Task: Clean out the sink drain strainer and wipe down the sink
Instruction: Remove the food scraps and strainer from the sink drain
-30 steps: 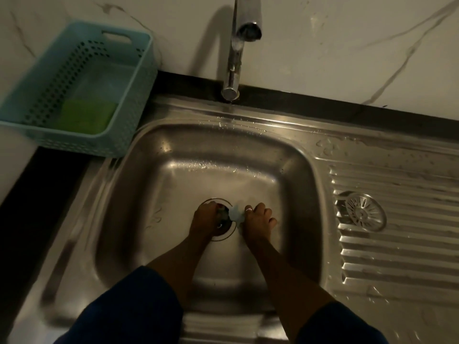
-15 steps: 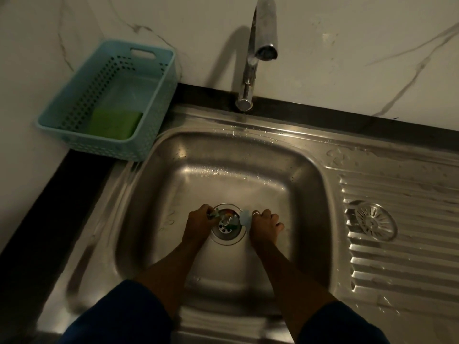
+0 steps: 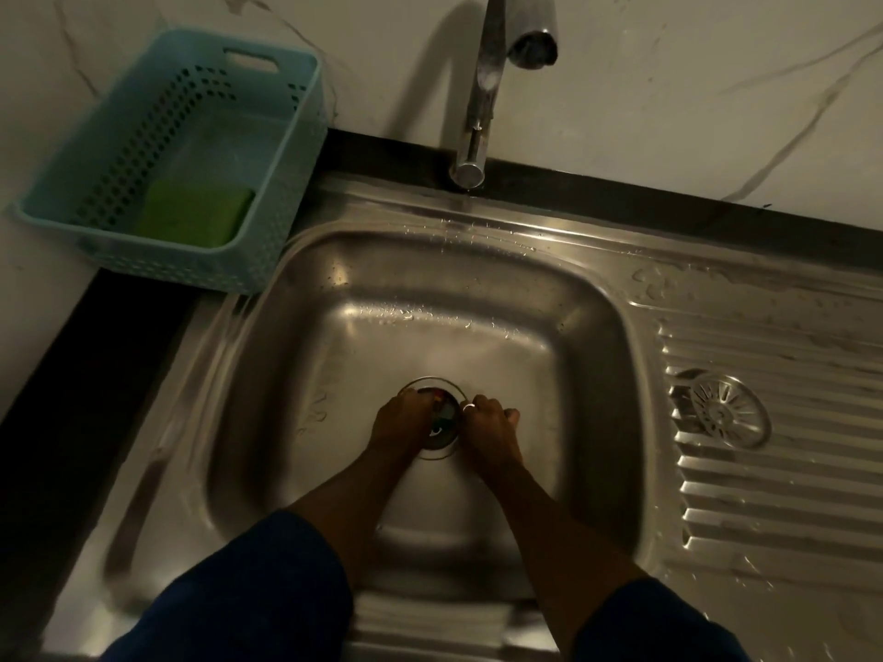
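Observation:
The steel sink (image 3: 334,336) has its round drain strainer (image 3: 430,383) in the middle of the basin floor. Small red and green bits of debris (image 3: 443,413) show inside it. My left hand (image 3: 401,420) covers the strainer's left half, fingers bent down into it; whether they grip anything is hidden. My right hand (image 3: 487,425) rests at the strainer's right rim with its fingers curled shut, a ring glinting on one finger. Nothing shows in that hand.
A faucet (image 3: 478,97) stands behind the basin. A teal plastic basket (image 3: 306,150) at the back left holds a green sponge (image 3: 196,215). The ribbed drainboard (image 3: 764,508) on the right carries a round slotted metal disc (image 3: 726,415). Water drops dot the rim.
Both hands have closed in over the drain. The small pale piece seen at my right fingertips earlier is out of sight. The camera has shifted, so the sink sits further right.

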